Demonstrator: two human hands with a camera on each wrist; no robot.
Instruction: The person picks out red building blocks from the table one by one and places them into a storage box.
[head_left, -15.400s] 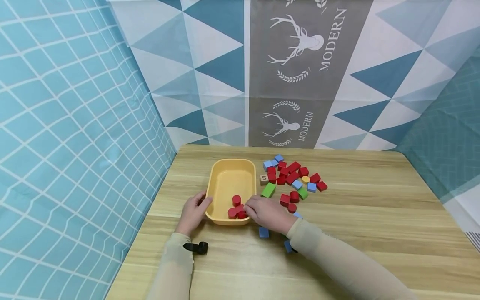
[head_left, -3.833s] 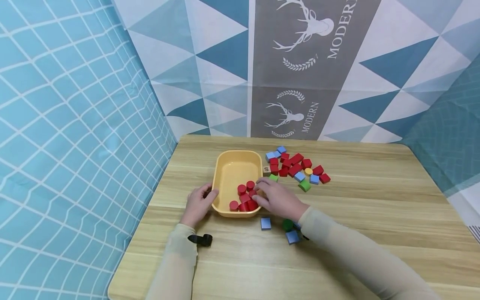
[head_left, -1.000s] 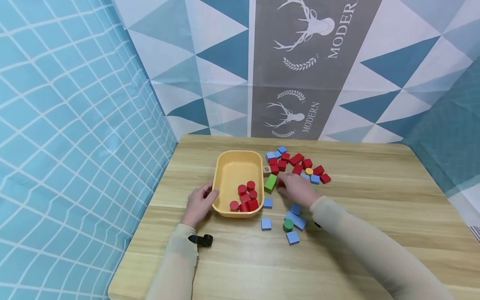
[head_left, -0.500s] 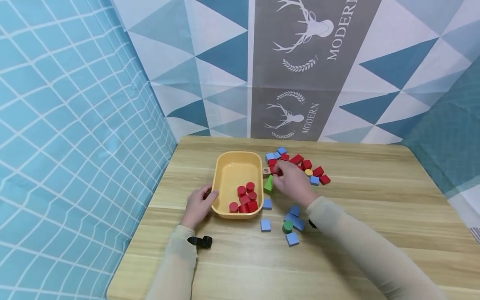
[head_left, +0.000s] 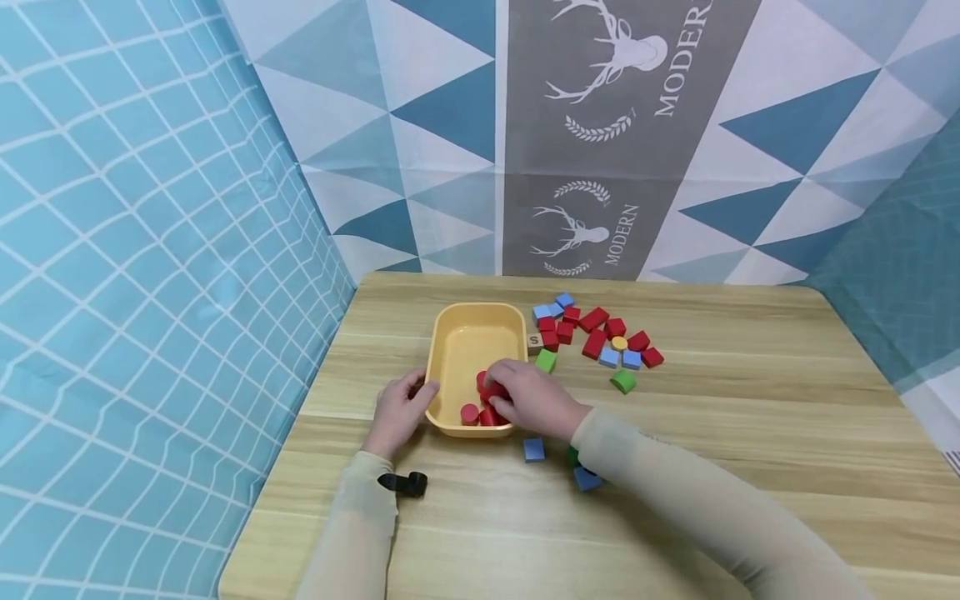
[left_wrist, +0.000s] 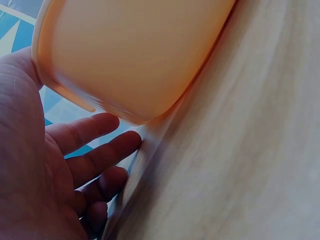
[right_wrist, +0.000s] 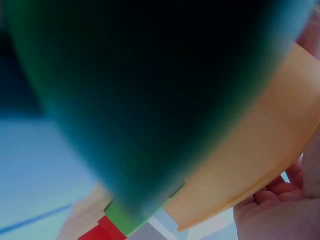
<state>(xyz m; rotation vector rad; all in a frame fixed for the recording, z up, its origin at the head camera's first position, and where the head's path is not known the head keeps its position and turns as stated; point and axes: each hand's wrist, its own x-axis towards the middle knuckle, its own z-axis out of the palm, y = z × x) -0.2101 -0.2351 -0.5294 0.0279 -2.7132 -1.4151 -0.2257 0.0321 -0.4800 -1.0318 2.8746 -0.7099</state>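
My left hand (head_left: 397, 412) holds the left side of a yellow plastic tray (head_left: 467, 343). In the left wrist view its thumb hooks over the rim, while the fingers (left_wrist: 90, 132) lie outside the wall. Over the tray's near right corner, my right hand (head_left: 536, 400) pinches a red block (head_left: 496, 389) low among the other red pieces, its fingertips partly covering them. A red cylinder (head_left: 469, 414) lies uncovered nearby. In the right wrist view, a dark blurred shape fills much of the picture and hides the right fingers.
Right of the tray lie several red blocks (head_left: 595, 343), several blue blocks (head_left: 542, 313), an S-marked wooden cube (head_left: 534, 340), a green block (head_left: 546, 361), a green half-round (head_left: 623, 382) and a yellow disc (head_left: 618, 343). A blue square (head_left: 533, 450) sits nearer; the right sleeve (head_left: 637, 458) overlaps other blocks.
A red block has been taken from the cluster. My right hand has moved left and toward me, from the cluster into the tray. The left hand has stayed at the tray's side.
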